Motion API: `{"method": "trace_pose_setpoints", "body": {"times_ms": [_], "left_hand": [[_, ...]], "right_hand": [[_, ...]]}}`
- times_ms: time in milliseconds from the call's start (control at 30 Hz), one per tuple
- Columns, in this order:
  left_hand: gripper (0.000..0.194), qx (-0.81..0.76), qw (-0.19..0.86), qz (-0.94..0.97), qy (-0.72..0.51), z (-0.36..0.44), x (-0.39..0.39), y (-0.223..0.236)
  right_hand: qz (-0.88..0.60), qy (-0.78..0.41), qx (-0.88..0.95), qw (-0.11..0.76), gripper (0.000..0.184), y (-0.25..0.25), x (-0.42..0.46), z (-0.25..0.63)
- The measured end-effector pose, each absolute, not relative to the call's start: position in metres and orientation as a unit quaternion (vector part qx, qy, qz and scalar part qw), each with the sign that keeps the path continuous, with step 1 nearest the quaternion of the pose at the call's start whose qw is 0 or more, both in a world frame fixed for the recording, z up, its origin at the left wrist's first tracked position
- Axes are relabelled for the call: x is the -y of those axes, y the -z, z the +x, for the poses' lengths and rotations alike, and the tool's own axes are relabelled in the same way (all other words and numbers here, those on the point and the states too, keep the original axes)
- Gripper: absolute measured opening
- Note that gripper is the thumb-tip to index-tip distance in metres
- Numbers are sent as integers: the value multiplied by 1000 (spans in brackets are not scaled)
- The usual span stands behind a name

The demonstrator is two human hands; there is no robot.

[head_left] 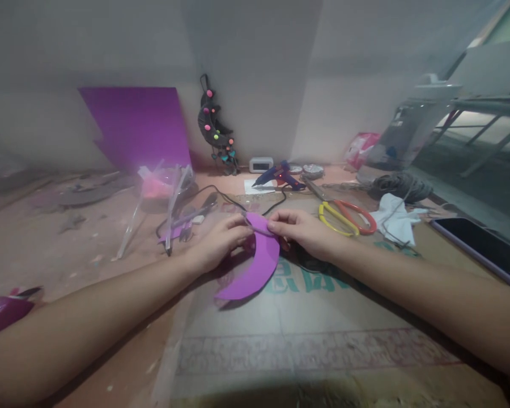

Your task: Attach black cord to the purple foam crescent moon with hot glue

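A purple paper crescent (261,263) is held up in front of me, its lower tip pointing down to the left. Across its upper part runs a thin dark-grey cord (262,230), stretched between my two hands. My left hand (221,241) has its fingers closed at the crescent's inner edge, by the cord's left end. With thumb and forefinger, my right hand (297,229) pinches the cord against the crescent's outer edge. Fingers hide both ends of the cord.
A glue gun (278,177) rests at the back, its black cable running forward. Scissors (344,215), white tissue (395,218), a wire coil (402,187) and a phone (482,249) lie right. Glue sticks (176,209) are left. A decorated grey crescent (212,124) and purple sheet (140,127) stand against the wall.
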State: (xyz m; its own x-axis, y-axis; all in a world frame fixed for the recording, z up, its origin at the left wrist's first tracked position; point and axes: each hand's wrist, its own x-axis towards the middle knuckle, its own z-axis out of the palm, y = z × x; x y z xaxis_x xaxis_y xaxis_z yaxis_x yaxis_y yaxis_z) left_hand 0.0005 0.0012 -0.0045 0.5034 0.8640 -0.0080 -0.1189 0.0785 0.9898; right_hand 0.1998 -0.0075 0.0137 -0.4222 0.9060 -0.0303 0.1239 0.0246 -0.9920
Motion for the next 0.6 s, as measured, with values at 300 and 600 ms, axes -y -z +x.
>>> {"method": "trace_pose_setpoints", "body": {"times_ms": [300,600], "left_hand": [[26,-380,541,680,-318,0,0,-4],[33,-424,517,675,-310,0,1,-6]], "right_hand": [[-434,-493,662,361,27,-12,8,200],[-445,-449,698,337,29,-14,12,199]]}}
